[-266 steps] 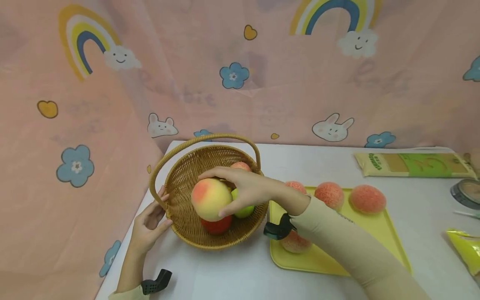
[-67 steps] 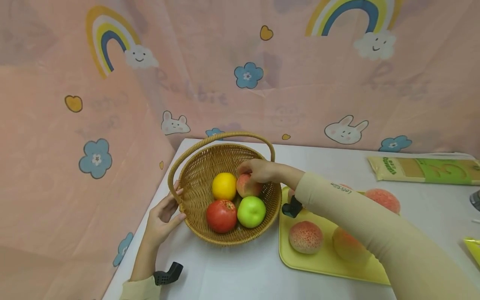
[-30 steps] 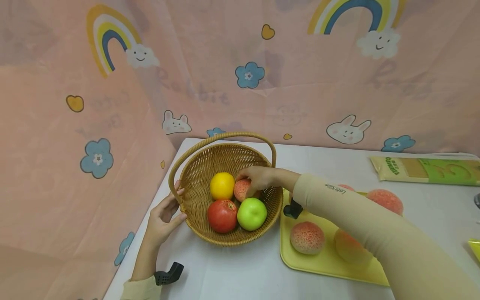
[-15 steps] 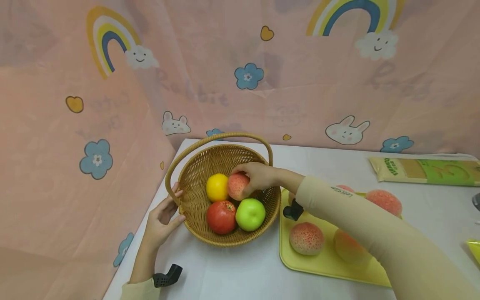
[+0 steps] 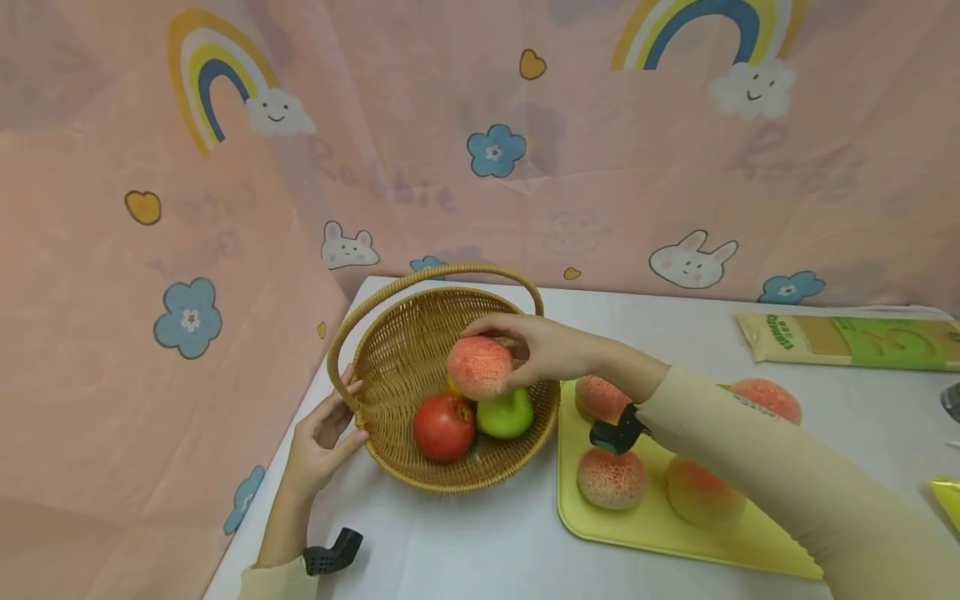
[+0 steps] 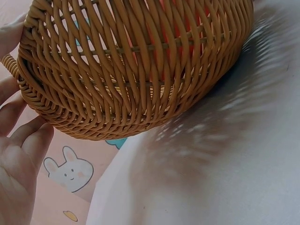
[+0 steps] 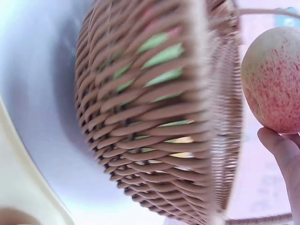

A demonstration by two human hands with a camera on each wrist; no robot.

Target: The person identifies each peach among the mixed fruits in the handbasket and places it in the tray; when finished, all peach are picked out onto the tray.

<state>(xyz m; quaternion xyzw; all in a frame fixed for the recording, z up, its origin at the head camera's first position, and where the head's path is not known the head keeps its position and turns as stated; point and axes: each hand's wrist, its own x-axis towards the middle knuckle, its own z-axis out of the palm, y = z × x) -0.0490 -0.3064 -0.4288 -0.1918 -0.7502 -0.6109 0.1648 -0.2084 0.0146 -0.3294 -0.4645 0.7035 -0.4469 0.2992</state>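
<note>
My right hand point(image 5: 551, 350) holds a speckled pink peach point(image 5: 480, 367) between thumb and fingers, raised over a wicker basket point(image 5: 393, 358). In the right wrist view the peach point(image 7: 274, 77) is off the basket's floor, beside the blurred rim. My left hand point(image 5: 315, 454) grips the basket's left rim near the handle's foot, thumb in front. Inside lie a red pomegranate point(image 5: 443, 429) and a green apple point(image 5: 510, 417). The held peach covers most of a yellow fruit point(image 5: 452, 386). Through the weave in the left wrist view only red shows.
Right of the basket, a yellow tray point(image 5: 573, 521) bears several peaches, among them a large yellow-pink one point(image 5: 701, 492); my right arm hides part of it. At the back right lies a noodle packet point(image 5: 847, 340). A yellow packet point(image 5: 947, 500) is cut by the right edge.
Earlier my right hand held the yellow-pink peach, now on the tray. It then grasped the speckled peach in the basket and has lifted it. My left hand has stayed on the rim.
</note>
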